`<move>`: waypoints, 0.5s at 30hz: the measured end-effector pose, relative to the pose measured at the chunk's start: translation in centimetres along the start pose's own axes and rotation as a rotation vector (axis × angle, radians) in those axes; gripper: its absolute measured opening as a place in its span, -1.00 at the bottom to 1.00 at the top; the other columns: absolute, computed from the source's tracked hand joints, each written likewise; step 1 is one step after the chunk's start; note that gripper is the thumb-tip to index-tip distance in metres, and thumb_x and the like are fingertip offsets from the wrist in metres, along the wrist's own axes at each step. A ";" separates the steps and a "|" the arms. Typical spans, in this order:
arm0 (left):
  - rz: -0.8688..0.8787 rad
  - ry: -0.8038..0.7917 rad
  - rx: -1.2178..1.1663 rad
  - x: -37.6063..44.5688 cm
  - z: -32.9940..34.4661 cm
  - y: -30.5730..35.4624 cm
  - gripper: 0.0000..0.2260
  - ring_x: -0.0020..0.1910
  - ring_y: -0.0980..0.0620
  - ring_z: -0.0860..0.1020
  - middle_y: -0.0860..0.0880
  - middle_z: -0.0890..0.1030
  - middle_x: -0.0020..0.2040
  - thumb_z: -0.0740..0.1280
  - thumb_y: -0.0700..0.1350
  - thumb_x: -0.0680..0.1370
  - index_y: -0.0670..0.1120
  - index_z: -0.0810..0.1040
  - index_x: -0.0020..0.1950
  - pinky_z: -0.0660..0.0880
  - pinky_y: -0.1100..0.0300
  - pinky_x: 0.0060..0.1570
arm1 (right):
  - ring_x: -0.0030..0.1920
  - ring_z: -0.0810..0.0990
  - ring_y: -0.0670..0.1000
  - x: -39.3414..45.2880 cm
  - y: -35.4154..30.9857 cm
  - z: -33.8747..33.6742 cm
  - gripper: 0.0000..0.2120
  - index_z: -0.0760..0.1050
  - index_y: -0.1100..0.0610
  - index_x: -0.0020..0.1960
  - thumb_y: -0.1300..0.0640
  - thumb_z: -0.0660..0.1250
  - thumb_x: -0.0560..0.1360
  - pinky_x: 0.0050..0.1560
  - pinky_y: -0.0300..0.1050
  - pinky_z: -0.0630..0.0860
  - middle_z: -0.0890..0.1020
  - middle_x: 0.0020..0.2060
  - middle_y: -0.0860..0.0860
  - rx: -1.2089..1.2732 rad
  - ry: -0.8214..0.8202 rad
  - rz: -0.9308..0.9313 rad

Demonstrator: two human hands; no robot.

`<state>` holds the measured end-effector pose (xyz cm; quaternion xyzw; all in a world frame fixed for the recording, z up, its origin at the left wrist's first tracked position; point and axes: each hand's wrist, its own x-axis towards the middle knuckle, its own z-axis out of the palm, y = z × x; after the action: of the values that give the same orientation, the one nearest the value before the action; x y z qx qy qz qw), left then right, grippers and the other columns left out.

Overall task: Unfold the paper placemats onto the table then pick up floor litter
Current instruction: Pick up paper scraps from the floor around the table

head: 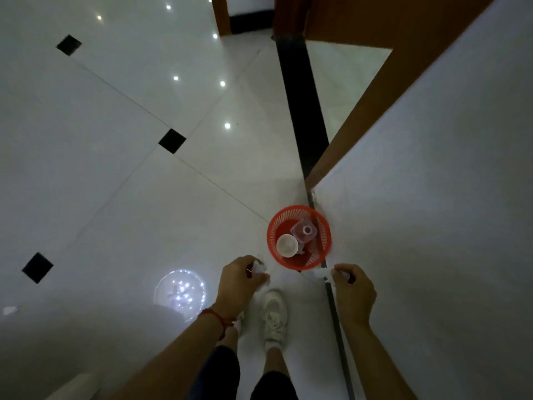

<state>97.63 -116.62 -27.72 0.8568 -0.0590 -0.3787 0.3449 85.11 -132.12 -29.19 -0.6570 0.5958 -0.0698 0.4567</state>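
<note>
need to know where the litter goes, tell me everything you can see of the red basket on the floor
The red basket is a round, open-topped bin that looks like plastic, its wall a fine lattice of slots. It stands upright on the pale tiled floor, at the foot of the white wall corner, beside a dark strip. Inside lie a white cup and a clear plastic container. Neither of the hands touches it; both hover just short of its near rim.

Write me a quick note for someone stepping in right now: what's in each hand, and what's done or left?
Left hand: grips crumpled white litter.
Right hand: grips a white scrap.
Both hover just short of the red basket on the floor by the wall; a cup and a clear container already lie inside.
Left: drop both pieces in. A pale scrap, perhaps litter, lies far left. Table not in view.
</note>
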 end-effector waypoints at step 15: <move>0.032 -0.183 0.127 18.4 13.8 -7.2 -0.58 0.13 -0.17 0.54 -0.20 0.58 0.15 0.41 -0.10 0.42 -0.19 0.43 0.22 0.46 0.10 0.13 | 0.13 0.56 0.18 10.6 11.6 12.7 -0.78 0.53 0.30 0.09 0.29 0.33 0.46 0.01 -0.18 0.39 0.61 0.09 0.22 -0.114 0.024 0.187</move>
<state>99.95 -125.38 -50.04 0.8377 -0.1278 -0.4453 0.2891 87.87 -133.02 -49.17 -0.6226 0.6629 -0.0006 0.4159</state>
